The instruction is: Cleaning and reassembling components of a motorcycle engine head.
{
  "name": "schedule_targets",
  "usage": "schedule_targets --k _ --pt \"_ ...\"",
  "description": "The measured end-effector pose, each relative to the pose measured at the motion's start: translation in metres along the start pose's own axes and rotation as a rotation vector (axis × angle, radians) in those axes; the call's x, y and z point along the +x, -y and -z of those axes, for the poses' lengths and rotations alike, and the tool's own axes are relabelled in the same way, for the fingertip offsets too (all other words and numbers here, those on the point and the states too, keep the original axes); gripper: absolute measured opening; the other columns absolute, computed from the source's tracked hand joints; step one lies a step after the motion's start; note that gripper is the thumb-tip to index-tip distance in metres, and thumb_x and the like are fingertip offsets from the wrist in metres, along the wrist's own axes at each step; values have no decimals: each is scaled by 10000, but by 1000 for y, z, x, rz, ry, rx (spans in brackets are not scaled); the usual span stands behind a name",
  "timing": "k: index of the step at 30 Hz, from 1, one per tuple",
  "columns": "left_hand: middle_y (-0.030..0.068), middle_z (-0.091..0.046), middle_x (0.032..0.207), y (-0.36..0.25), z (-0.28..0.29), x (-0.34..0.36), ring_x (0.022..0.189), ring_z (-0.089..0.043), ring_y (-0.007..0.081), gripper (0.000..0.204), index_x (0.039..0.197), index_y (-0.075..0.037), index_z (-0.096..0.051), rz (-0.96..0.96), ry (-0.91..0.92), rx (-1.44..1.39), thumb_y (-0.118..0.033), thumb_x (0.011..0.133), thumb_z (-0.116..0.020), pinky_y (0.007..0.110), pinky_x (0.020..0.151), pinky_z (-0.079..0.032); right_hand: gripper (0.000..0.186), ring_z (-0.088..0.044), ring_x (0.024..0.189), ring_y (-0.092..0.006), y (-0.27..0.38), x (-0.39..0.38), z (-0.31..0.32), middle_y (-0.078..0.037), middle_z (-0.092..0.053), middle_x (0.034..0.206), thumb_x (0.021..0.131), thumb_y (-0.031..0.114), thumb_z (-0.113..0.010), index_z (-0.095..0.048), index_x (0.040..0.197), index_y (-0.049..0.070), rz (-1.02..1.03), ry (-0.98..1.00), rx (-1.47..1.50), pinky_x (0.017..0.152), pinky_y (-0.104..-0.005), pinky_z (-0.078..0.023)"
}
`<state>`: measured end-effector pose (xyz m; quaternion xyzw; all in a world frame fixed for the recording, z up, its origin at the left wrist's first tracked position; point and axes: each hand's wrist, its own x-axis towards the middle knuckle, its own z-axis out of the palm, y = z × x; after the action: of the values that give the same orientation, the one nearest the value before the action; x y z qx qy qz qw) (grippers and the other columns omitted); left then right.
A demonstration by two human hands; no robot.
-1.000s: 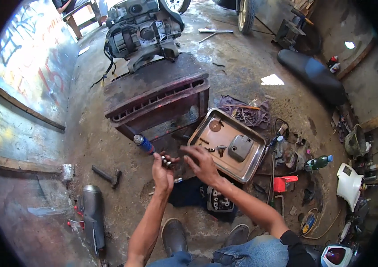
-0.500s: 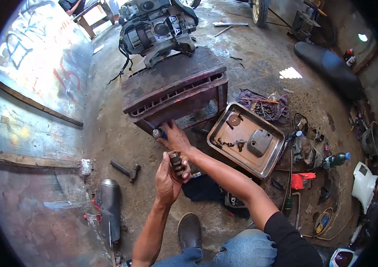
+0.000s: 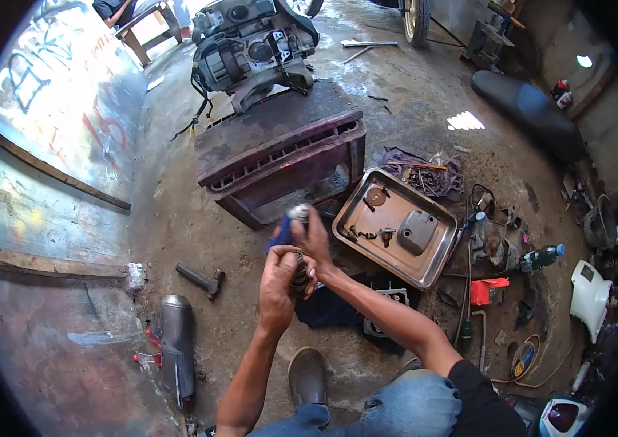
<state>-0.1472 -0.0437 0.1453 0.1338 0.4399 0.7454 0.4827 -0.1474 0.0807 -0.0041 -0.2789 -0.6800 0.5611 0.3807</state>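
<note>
My left hand [image 3: 277, 291] is closed around a short, dark metal part with ridges [image 3: 299, 275], held upright above the floor. Close beside it, my right hand [image 3: 315, 244] grips a blue spray can [image 3: 279, 234] with a pale top. The can tilts across the fingers and is a little blurred. Both hands are close together in front of an upturned dark plastic crate [image 3: 287, 156]. To their right lies a metal tray [image 3: 431, 280] holding a grey cover [image 3: 419, 231], a round disc [image 3: 376, 197] and several small parts.
On the crate rests an engine [image 3: 251, 62]. A hammer [image 3: 201, 280] and a grey muffler [image 3: 177, 342] lie left. Beyond the tray is a cloth with loose parts [image 3: 425, 175]. At right are a green bottle [image 3: 543, 257], red box [image 3: 489, 291] and motorcycle seat [image 3: 527, 109].
My right hand has lifted the spray can from beside the crate and brought it back next to my left hand. The metal part stays in my left hand.
</note>
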Motion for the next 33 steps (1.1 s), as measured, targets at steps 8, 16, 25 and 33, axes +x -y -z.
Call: schedule_targets --k 8,16,25,33 --pt "59 -626 946 30 -19 13 797 -587 87 528 1419 -81 -248 -200 74 464 -243 1054 -594 217 713 -480 467 -587 665 -92 103 -38 159 -65 -621 843 1069 519 -446 -496 1277 104 -257 119 441 549 -244 -460" --pt "48 -604 914 62 -41 24 812 -575 88 452 1318 -71 -305 -318 138 823 -186 1027 -631 230 673 -467 543 -638 642 -141 139 -70 218 -75 -634 794 1103 509 -365 -612 1051 27 -371 179 452 601 -271 -540" --pt "41 -606 933 62 -40 17 781 -539 105 383 1315 -32 -425 -227 298 842 -229 1042 -608 274 664 -453 546 -631 768 -137 129 -88 230 -52 -655 851 1089 517 -430 -642 1102 13 -305 203 438 713 -294 -510" --pt "65 -602 926 79 -41 6 850 -584 113 443 1349 -37 -373 -378 201 848 -183 1028 -639 279 718 -496 466 -663 817 -276 131 -94 214 -165 -658 880 1028 475 -574 -605 1155 28 -145 99 -99 785 -383 -508"
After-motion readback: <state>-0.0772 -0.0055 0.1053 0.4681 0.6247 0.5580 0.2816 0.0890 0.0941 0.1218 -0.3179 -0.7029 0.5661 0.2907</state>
